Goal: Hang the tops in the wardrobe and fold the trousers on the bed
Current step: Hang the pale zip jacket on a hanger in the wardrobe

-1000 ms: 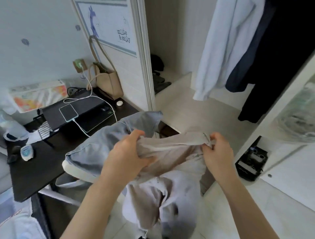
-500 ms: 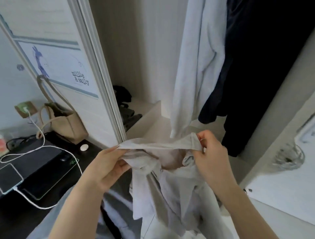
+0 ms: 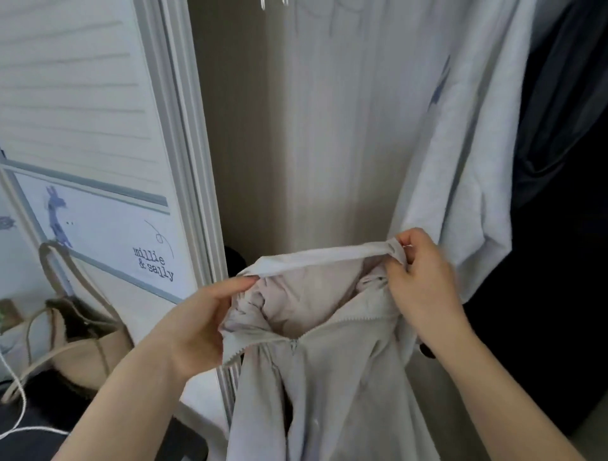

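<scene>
A pale grey zip-up top (image 3: 329,378) hangs in front of me, held up by its collar before the open wardrobe (image 3: 296,148). My left hand (image 3: 200,325) grips the left end of the collar, fingers tucked into the fabric. My right hand (image 3: 424,279) pinches the right end of the collar band, which is stretched taut between both hands. The zip is open at the neck and the body of the top drops out of the bottom of the frame. No trousers or bed are in view.
A light blue garment (image 3: 460,148) and a dark one (image 3: 559,164) hang in the wardrobe at right. White hanger hooks (image 3: 273,4) show at the top. The wardrobe's door frame (image 3: 187,164) stands left, with a beige handbag (image 3: 82,345) and white cable (image 3: 16,411) on a dark desk.
The view has risen and closed in on the wardrobe, away from the desk. Both hands have lifted the top higher and pulled its collar straight between them.
</scene>
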A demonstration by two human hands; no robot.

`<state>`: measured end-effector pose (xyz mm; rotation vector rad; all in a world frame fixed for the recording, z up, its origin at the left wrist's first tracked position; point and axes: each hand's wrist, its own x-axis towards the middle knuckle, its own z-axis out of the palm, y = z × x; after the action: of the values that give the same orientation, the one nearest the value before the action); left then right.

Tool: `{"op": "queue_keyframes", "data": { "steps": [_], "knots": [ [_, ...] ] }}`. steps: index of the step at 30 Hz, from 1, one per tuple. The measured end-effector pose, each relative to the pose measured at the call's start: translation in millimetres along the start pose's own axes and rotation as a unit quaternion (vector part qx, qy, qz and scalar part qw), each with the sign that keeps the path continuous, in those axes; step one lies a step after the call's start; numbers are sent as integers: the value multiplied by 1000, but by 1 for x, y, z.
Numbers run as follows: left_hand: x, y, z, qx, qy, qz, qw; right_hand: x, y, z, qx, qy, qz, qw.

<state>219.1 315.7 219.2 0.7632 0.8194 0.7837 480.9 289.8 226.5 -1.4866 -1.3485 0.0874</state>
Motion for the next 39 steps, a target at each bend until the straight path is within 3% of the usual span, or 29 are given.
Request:
{"op": "queue_keyframes", "data": {
  "steps": [9, 15, 17, 20, 24, 29, 34, 39],
  "knots": [
    [22, 92, 22, 48, -30, 136, 989, 52, -12, -6, -208, -81, -80, 971],
    [27, 139, 42, 47, -62, 187, 979, 64, -43, -8, -322, -219, -78, 918],
    [26, 156, 50, 81, -59, 205, 974, 70, -57, -12, -338, -227, -97, 908],
    [29, 176, 59, 113, -33, 217, 969, 85, -91, -23, -324, -187, -153, 915],
    [32, 197, 77, 133, -11, 230, 964, 127, -150, -46, -268, -9, -250, 930],
    [40, 210, 97, 128, 23, 258, 957, 205, -210, -69, -221, 179, -320, 904],
    [44, 223, 107, 147, 53, 296, 942, 277, -235, -85, -249, 239, -244, 906],
    [45, 230, 110, 173, 67, 333, 924, 328, -232, -95, -194, 214, -34, 957]
  ]
}}
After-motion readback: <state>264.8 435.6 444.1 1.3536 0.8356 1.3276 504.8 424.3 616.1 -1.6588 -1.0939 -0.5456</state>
